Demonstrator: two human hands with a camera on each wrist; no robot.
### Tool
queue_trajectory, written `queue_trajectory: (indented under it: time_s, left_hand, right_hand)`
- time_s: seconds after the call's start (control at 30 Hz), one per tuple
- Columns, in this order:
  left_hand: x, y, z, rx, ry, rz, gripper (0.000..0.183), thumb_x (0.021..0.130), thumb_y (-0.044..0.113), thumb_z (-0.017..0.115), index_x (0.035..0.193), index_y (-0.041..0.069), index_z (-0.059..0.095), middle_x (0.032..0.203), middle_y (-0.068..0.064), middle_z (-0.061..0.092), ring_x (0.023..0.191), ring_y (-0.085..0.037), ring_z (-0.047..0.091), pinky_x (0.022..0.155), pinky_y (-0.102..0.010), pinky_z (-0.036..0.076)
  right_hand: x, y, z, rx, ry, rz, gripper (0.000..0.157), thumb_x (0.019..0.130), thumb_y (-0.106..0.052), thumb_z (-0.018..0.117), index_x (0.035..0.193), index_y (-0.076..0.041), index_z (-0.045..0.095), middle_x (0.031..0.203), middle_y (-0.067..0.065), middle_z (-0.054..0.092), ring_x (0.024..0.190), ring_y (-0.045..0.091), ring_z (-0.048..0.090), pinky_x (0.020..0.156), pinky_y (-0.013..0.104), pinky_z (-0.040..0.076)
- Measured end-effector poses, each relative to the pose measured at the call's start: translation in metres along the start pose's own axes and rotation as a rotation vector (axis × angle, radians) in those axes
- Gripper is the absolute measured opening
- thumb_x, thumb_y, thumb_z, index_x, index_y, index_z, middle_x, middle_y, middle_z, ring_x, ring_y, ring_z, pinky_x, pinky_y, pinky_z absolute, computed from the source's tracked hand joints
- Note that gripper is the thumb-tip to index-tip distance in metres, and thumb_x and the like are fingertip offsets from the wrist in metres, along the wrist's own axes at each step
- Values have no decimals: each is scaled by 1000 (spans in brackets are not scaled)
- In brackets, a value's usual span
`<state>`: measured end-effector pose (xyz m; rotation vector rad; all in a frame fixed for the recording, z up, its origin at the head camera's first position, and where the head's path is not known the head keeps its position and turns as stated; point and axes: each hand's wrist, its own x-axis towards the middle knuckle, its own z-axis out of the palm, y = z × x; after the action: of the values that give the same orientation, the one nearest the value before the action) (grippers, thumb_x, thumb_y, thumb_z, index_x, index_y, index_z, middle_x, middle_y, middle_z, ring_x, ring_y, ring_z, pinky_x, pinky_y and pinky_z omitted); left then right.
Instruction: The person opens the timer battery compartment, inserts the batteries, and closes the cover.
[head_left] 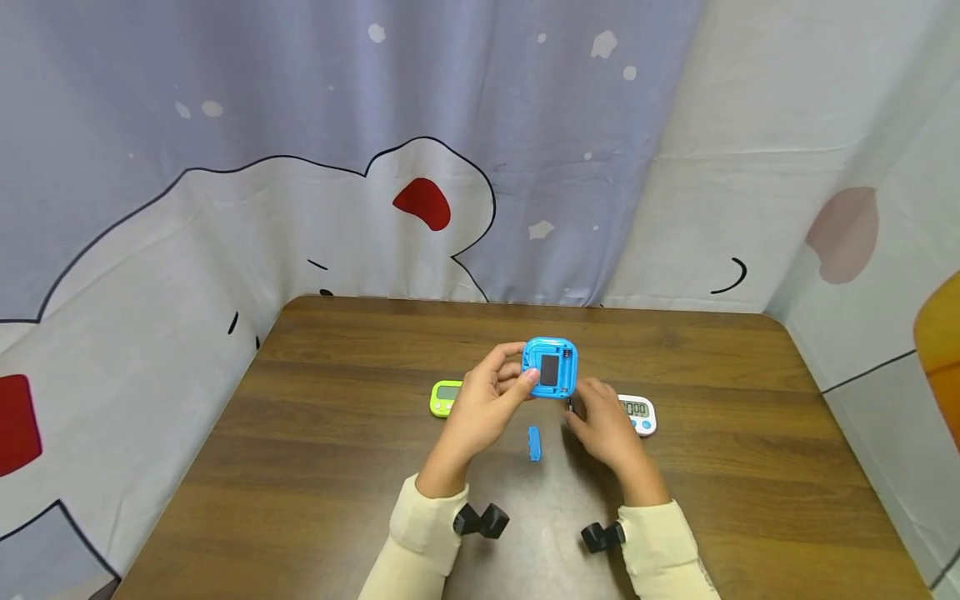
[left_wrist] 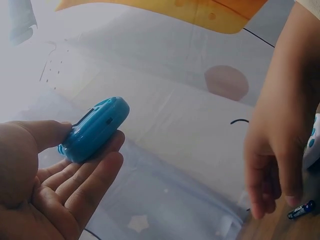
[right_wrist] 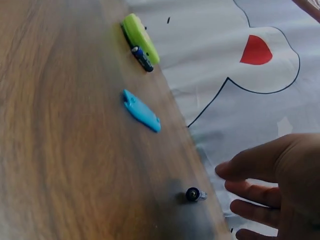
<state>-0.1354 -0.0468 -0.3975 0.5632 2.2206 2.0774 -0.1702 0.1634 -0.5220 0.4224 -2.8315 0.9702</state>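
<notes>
A blue digital timer (head_left: pixel 551 368) is pinched between the thumb and fingers of my left hand (head_left: pixel 480 410), raised over the table. Its back faces me, showing a dark rectangle and an uncovered battery slot with a spring at the top right. Just right of it, my right hand (head_left: pixel 609 433) hovers low, its fingers loosely bent and apart from a small battery (right_wrist: pixel 196 194) on the table. The blue battery cover (head_left: pixel 534 443) lies between the hands. In the right wrist view another dark battery (right_wrist: pixel 142 58) lies by the green timer (right_wrist: pixel 141 38).
Left of my left hand sits the green timer, partly hidden by that hand in the head view. A white timer (head_left: pixel 639 414) with a lit display lies behind my right hand. The brown wooden table (head_left: pixel 315 467) ends at a printed curtain (head_left: pixel 555 208).
</notes>
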Motion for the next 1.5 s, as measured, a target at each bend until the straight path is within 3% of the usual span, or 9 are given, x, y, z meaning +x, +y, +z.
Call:
queue_trajectory:
  time_s: [0.37,0.8,1.03,1.5]
  left_hand:
    - [0,0,0,-9,1,-3,38,99,9,58,132,-5,47,108,-24,67,96,-31,69,85,-48,54]
    - [0,1,1,-2,4,1,38,99,7,58,133,-5,47,108,-25,67,96,-31,69,85,-50,54]
    - [7,-27,0,-13,9,-1,39,99,10,58,135,-1,47,109,-22,68,96,-28,69,84,-47,55]
    - [6,-31,0,-6,10,23,40,98,23,61,133,6,50,108,-16,69,94,-21,70,82,-43,56]
  right_hand:
    - [-3,5,4,-51,-108,77,48,85,-7,73,129,3,57,126,21,57,120,39,52,101,54,41]
    - [-4,6,7,-121,-67,27,45,82,-5,74,123,4,61,116,20,60,113,40,55,98,54,42]
    - [-4,6,7,-133,-67,33,42,82,-6,74,121,5,62,115,20,60,112,40,55,98,53,43]
    - [-4,2,6,-149,-75,16,40,81,-7,76,117,4,63,108,18,60,105,38,58,92,52,47]
